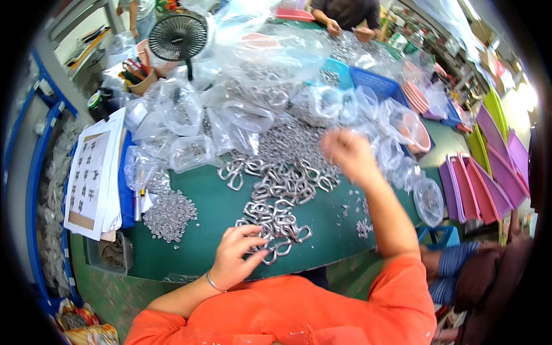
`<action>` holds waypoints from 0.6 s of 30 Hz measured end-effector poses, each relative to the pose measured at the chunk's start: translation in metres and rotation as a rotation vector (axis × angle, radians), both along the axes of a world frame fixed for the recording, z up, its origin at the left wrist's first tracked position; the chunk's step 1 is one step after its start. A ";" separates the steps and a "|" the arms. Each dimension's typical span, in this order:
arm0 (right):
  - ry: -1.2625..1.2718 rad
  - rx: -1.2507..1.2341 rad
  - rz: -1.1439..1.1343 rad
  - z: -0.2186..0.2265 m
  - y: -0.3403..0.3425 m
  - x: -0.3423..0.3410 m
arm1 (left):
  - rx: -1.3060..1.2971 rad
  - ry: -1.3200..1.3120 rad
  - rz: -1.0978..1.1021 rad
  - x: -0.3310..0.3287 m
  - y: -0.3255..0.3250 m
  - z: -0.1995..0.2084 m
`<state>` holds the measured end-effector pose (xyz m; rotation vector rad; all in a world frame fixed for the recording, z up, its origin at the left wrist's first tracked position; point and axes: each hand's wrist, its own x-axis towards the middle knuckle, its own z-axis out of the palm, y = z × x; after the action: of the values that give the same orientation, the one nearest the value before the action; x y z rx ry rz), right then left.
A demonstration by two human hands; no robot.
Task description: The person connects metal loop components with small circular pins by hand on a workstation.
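Observation:
A heap of bent silver metal loops (273,221) runs down the middle of the green table (213,207) toward the front edge. At its near end is my left hand (237,252), with fingers apart and fingertips at the closest loops; whether one is touched is unclear. My right hand (348,152) is raised at the right side of a wide pile of small grey metal pieces (284,144). Motion smears its fingers, hiding what they hold, if anything. A smaller mound of shiny small pieces (169,215) lies to the left. A few loose bits (363,227) lie below my right forearm.
Clear plastic bags (192,152) of parts crowd the table's far half. A black fan (178,39) and papers (95,172) stand left; a blue basket (374,83) is beyond my right hand. Pink and purple bins (474,190) stand right. Another person's hands (348,30) work across the table.

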<state>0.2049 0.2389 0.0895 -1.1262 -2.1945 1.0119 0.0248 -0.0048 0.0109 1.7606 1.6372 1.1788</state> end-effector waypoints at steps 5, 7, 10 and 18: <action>-0.496 0.142 0.687 -0.040 -0.100 0.017 | -0.087 0.426 -0.297 0.004 0.011 -0.013; -0.493 0.262 0.617 -0.054 -0.119 0.019 | -0.070 0.443 -0.264 0.006 0.017 -0.017; -0.412 0.379 0.436 -0.070 -0.126 0.021 | -0.002 0.396 -0.253 0.002 0.036 -0.024; 0.000 -0.074 0.138 -0.073 -0.117 0.011 | 0.149 0.235 -0.022 -0.004 0.049 -0.027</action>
<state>0.2162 0.1220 0.0166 -1.0170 -2.2775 1.1594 0.0211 0.0437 -0.0158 2.0730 1.6926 1.1451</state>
